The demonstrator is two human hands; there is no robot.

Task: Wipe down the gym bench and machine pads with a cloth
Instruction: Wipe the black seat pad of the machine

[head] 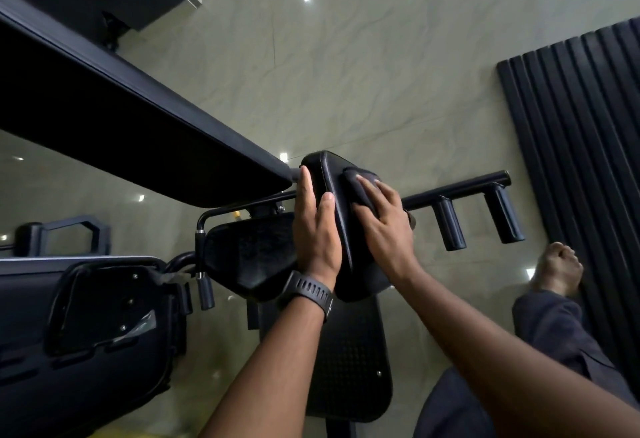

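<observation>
Upright pad: a black, rounded, vinyl-covered machine pad stands at the centre of the view, its stitched ridge facing the camera, between the two hands.
Left hand: the left hand lies flat on the pad's left face with its fingers straight and its thumb resting along the ridge; it grips nothing.
Right hand: the right hand presses on the pad's right face with fingers spread and nearly straight, not curled round anything.
Cloth: a dark folded cloth sits under the right fingertips, pinned flat against the upper right face of the pad.
Bench: a long black padded bench board runs from the upper left and ends just beside the pad.
Wristwatch: a black rubber-strapped watch circles the left wrist.
Footplates: one black textured plate lies left of the pad, and a second lies below it.
Peg bar: a black steel bar with two stub pegs extends rightward from behind the pad.
Floor: glossy grey-green tiles with light reflections.
Mat: a black ribbed rubber mat lies at the right edge, with the person's bare foot on its border.
</observation>
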